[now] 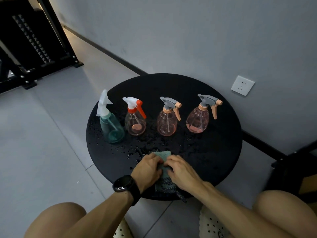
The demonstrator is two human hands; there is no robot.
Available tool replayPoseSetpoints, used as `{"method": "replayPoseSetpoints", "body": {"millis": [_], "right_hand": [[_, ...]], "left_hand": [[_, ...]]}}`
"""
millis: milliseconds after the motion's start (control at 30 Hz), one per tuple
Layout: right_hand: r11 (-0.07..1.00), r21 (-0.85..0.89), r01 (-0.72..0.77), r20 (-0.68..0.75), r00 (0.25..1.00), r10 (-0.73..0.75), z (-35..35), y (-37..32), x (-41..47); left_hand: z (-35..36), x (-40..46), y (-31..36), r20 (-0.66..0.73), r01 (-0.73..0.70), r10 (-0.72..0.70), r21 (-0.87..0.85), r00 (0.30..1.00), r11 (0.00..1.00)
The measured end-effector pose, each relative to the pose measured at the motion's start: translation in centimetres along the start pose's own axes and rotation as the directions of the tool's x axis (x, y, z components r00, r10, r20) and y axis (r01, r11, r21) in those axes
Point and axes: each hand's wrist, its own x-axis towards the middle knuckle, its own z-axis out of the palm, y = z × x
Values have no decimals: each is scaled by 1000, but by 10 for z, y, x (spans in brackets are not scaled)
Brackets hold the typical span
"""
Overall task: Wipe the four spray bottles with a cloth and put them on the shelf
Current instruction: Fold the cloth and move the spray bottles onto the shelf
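- Head view looks down on a grey tiled floor point(51, 127) and a grey wall point(188, 31) with a dark skirting line where they meet.
- A black metal shelf point(34, 45) stands far left, well apart from the table.
- A round black table point(223, 152) stands against the wall; water droplets point(130, 152) are scattered over its near-left surface.
- Four spray bottles stand upright in a row across the table, long axes vertical, well apart from the shelf.
- The teal bottle point(111, 127), tallest and leftmost, has a translucent white sprayer; I cannot tell which way its nozzle points.
- Just beside it on the right, the clear bottle with a red trigger point(135, 122) has its nozzle to the left and its trigger to the right.
- The middle pink bottle point(166, 124) and the right pink bottle point(198, 121) have grey heads pointing left, peach triggers hanging right.
- A green cloth point(163, 156) lies at the table's near edge, its long axis running from the bottles toward the person, its near end draping over the rim.
- The left hand point(147, 169), black watch point(125, 185) on its wrist, and the right hand point(181, 170) both rest on the cloth with fingers curled into its folds, grasping it.
- A white wall socket point(242, 85) sits right of the table.
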Motion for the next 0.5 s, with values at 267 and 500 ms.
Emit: {"method": "replayPoseSetpoints", "body": {"millis": [267, 500], "right_hand": [[948, 232, -218, -81, 967, 242, -50, -2, -5], [787, 506, -353, -264, 806, 530, -110, 20, 17]], "left_hand": [[-9, -3, 11, -6, 43, -44, -51, 999, 998], [-17, -3, 35, -186, -36, 11, -133, 982, 990]]}}
